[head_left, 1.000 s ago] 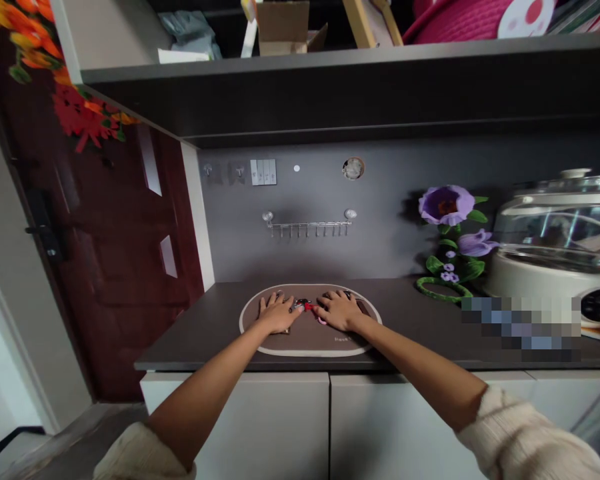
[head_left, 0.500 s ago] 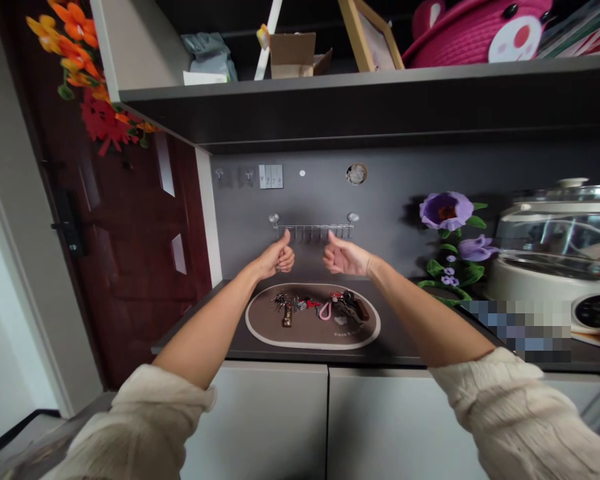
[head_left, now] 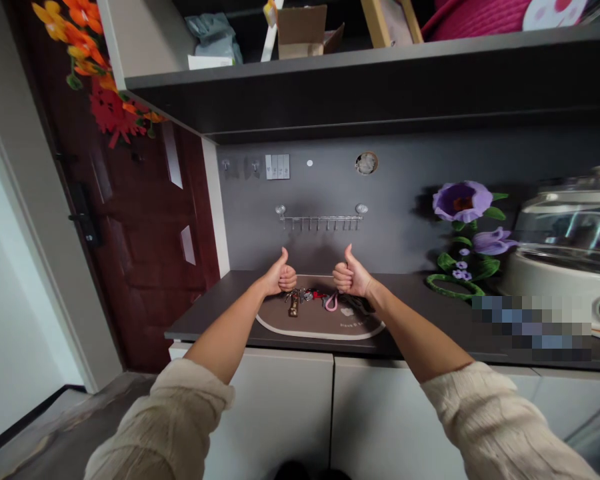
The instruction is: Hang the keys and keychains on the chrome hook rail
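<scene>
Both arms reach forward with thumbs pointing up and fingers curled into the palms. My left hand [head_left: 281, 275] is closed with nothing visible in it, above the left part of an oval brown mat [head_left: 320, 327]. My right hand [head_left: 351, 275], likewise a closed fist, is over the mat's right part. Between and below them lie several keys, with a brown key fob [head_left: 293, 305], a red piece [head_left: 318, 294] and a pink loop strap [head_left: 332, 302]. My right hand and forearm hide some of the items. Behind the hands, a clear hook rail [head_left: 323, 219] is fixed to the grey wall.
Purple artificial flowers [head_left: 463, 201] and a white appliance with a clear lid [head_left: 570, 247] stand on the right of the dark counter [head_left: 205, 313]. A shelf [head_left: 355, 87] overhangs the counter. At left is a dark red door [head_left: 145, 267].
Both hands have lowered from in front of the hook rail to just above the mat, staying in thumbs-up fists. The view has shifted slightly. The keys lie as before.
</scene>
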`<state>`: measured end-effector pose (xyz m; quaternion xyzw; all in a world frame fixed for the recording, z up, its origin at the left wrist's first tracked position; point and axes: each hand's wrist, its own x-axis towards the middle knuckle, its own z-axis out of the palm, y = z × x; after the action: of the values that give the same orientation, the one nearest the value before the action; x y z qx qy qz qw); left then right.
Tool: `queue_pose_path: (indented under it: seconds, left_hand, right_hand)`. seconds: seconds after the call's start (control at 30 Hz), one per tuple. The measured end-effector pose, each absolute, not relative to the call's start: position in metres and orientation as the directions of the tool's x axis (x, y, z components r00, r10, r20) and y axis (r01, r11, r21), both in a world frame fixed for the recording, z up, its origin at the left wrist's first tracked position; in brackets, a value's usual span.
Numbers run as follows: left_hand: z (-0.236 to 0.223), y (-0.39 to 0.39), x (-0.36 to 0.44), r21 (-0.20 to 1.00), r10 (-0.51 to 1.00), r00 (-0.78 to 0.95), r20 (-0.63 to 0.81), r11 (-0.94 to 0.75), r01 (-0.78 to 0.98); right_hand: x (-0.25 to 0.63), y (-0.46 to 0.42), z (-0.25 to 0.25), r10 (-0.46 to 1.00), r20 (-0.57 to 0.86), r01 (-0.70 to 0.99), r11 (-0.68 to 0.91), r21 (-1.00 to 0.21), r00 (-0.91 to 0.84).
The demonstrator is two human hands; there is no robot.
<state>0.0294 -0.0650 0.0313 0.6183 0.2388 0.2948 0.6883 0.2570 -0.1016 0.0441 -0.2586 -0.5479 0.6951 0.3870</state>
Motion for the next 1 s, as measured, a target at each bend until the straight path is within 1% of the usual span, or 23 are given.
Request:
queue_pose_path:
  seconds: [0.17,0.23,0.33,0.4,0.47,0.53,0.63,0.7,0.8,0.9,1.0]
  left_hand:
    - [0.053,-0.060,0.025,0.988,0.661,0.743,0.105,0.018,-0.156]
    - [0.060,-0.060,0.024,0.988,0.667,0.734,0.127,-0.021,-0.151]
    - [0.066,-0.060,0.023,0.987,0.712,0.684,0.159,-0.118,-0.107]
    - [0.067,-0.057,0.024,0.974,0.756,0.619,0.213,-0.216,-0.072]
    - [0.066,-0.050,0.025,0.944,0.803,0.524,0.283,-0.330,-0.003]
    - [0.062,-0.040,0.025,0.901,0.836,0.435,0.335,-0.420,0.112]
    - [0.049,-0.024,0.023,0.824,0.854,0.352,0.383,-0.488,0.288]
    - [0.037,-0.014,0.021,0.783,0.863,0.307,0.401,-0.497,0.374]
    - [0.017,-0.005,0.017,0.750,0.886,0.233,0.402,-0.464,0.472]
    - [-0.002,0.002,0.013,0.768,0.907,0.201,0.369,-0.419,0.484]
    - [-0.014,0.007,0.010,0.806,0.928,0.207,0.309,-0.371,0.461]
  right_hand:
    - [0.253,-0.098,0.063,0.820,0.091,-0.234,-0.053,-0.971,-0.565]
    - [0.251,-0.097,0.069,0.820,0.094,-0.207,-0.030,-0.978,-0.565]
    - [0.246,-0.092,0.076,0.831,0.101,-0.133,0.033,-0.991,-0.547]
    - [0.240,-0.088,0.079,0.852,0.114,-0.068,0.092,-0.993,-0.511]
    - [0.232,-0.082,0.080,0.890,0.137,-0.001,0.152,-0.988,-0.435]
    - [0.224,-0.075,0.079,0.934,0.154,0.074,0.188,-0.979,-0.324]
    - [0.209,-0.061,0.070,0.973,0.159,0.218,0.193,-0.957,-0.165]
    - [0.200,-0.050,0.059,0.981,0.160,0.311,0.187,-0.932,-0.109]
    - [0.188,-0.034,0.039,0.982,0.161,0.446,0.188,-0.875,-0.098]
    - [0.181,-0.020,0.021,0.977,0.173,0.582,0.213,-0.785,-0.124]
    - [0.176,-0.011,0.009,0.973,0.166,0.641,0.230,-0.732,-0.158]
